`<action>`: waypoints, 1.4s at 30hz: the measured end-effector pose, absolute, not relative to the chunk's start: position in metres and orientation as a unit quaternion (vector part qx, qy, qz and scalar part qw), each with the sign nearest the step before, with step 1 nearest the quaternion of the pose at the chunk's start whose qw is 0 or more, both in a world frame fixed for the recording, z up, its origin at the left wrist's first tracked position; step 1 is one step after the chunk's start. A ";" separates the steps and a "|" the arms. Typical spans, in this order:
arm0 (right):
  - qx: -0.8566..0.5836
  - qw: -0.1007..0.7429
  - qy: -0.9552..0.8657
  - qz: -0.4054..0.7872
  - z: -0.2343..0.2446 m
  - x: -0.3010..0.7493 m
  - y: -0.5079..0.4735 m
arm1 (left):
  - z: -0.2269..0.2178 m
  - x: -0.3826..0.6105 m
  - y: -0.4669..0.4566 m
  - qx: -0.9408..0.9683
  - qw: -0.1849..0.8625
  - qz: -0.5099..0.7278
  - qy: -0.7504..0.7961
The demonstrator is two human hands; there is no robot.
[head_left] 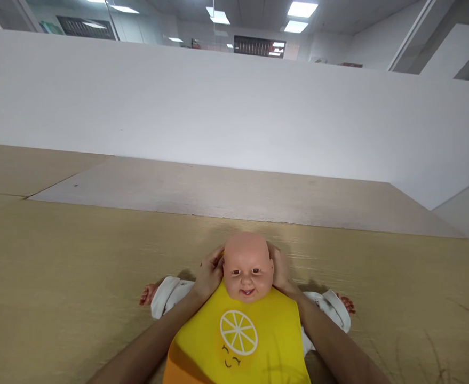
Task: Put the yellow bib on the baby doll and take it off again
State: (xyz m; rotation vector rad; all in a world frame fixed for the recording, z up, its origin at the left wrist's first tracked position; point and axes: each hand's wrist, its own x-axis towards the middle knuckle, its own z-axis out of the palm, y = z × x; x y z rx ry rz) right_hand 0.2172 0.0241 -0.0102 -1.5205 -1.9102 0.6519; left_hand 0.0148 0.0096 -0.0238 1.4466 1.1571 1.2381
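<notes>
- With fingers (217, 258) curled behind the doll's head and mostly hidden, of the left hand (209, 276) at 9 o'clock and of the right hand (281, 268) at 3 o'clock; cannot tell whether apart, together or clamped on anything.
- Across the tabletop (58, 277), stretched beneath from 9 to 3 o'clock: seemingly smooth, so could let the doll skid if pushed harder from one side.
- On the doll (247, 280), lying face up toward 6 o'clock of the view: could roll or tip at the head if lifted or pressed unevenly, with both sides worked out of sight.
- Over the chest, with the yellow bib (276, 325) at 6 o'clock from the head and an orange part (182, 368) at its 7 o'clock: could twist, bunch or ride up under the chin if tugged more on one side.
- Near the forearms, around the white sleeves (172, 293) at 8 and 4 o'clock: could snag or be dragged if brushed.
- For brands, labels or writing: nothing legible; only printed with a white citrus slice (238, 333) and, toward 7 o'clock from there, tiny dark strokes (231, 358) like a sleepy smile.
</notes>
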 end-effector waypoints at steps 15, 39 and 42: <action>-0.641 0.080 -0.759 0.083 0.006 0.217 0.022 | -0.026 0.012 0.012 0.606 0.410 0.461 0.502; -0.674 0.038 -0.738 0.002 0.000 0.218 0.024 | -0.040 0.008 0.017 0.601 0.389 0.463 0.523; -0.681 0.023 -0.732 -0.017 -0.003 0.218 0.025 | -0.040 0.008 0.017 0.608 0.396 0.458 0.514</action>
